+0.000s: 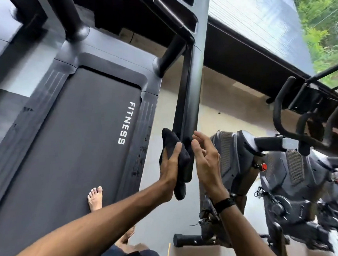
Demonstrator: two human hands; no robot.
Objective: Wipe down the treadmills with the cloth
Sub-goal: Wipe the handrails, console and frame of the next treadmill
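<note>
Now cloth (174,159) wraps handrail (190,98) edge.

The cloth (175,159) hides the upright (190,98) under the left grip (171,167), and that hand's palm is out of sight behind it. Right of the grips, the bike (298,179) is blurred and cut by the edge.

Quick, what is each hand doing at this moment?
Left hand: holds the black cloth against the treadmill upright.
Right hand: open, fingers loosely bent, holding nothing, beside the upright.
</note>
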